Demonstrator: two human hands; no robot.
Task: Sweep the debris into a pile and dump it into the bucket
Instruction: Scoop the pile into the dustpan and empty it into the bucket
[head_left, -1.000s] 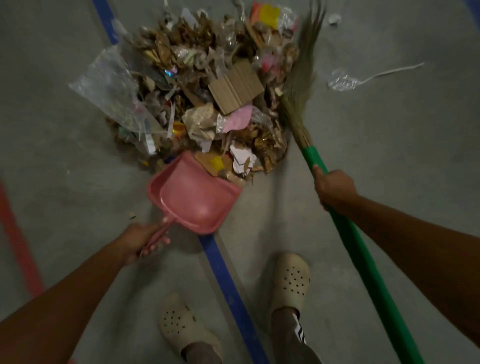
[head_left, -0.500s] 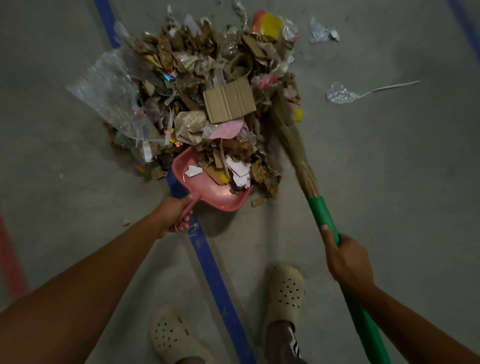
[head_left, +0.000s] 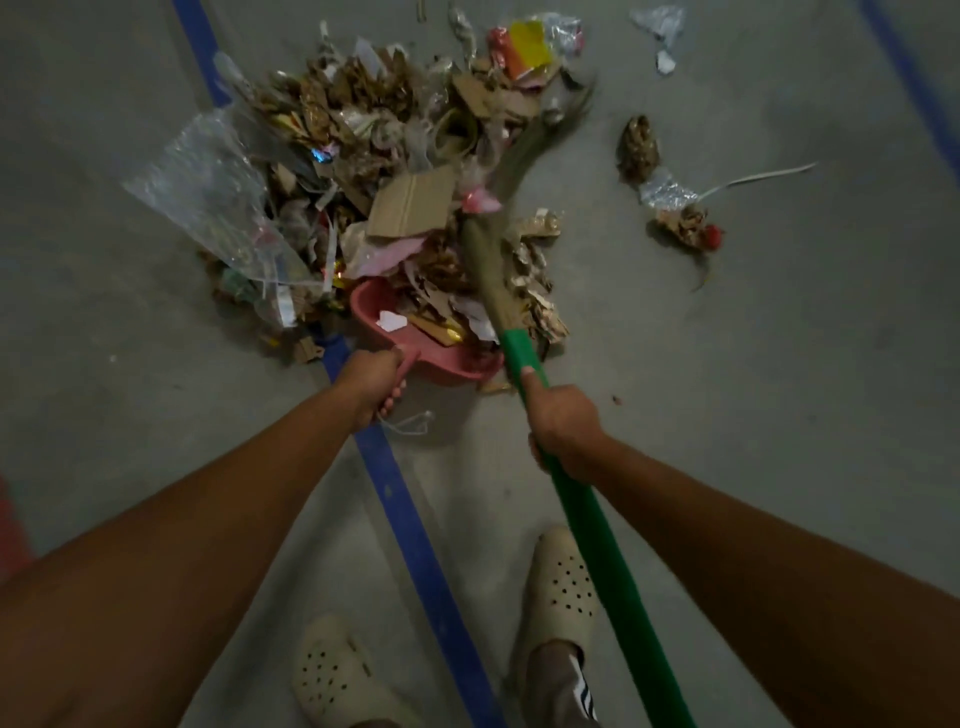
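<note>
Left hand (head_left: 371, 382) is gripping the handle of the pink dustpan (head_left: 441, 366), fingers curled fully round it. A white cord loop (head_left: 410, 423) is hanging off the handle end, just below the hand. The pan is sitting low on the concrete floor (head_left: 779, 415), its mouth pushing into the near edge of the debris pile (head_left: 374, 119), right beside the blue floor line (head_left: 415, 535). Paper and cardboard scraps are lying inside the pan.

Right hand (head_left: 563, 428) is wrapping the green broom (head_left: 597, 540) near the top of the green sleeve, thumb lying straight along the shaft. The shaft is running diagonally up from the lower right, passing over the right shoe (head_left: 563, 587). The bristles (head_left: 488, 260) are lying across the right side of the pile, touching it (tips are blurred, can't tell exactly where they end).

The pile is mostly brown cardboard shreds, with a flat cardboard piece (head_left: 413, 202) on top and a clear plastic bag (head_left: 208, 192) spreading off its left side. A few stray clumps (head_left: 639, 145) are lying apart on the right, next to crumpled foil (head_left: 667, 189). Left shoe (head_left: 332, 675) is standing on the other side of the blue line.
</note>
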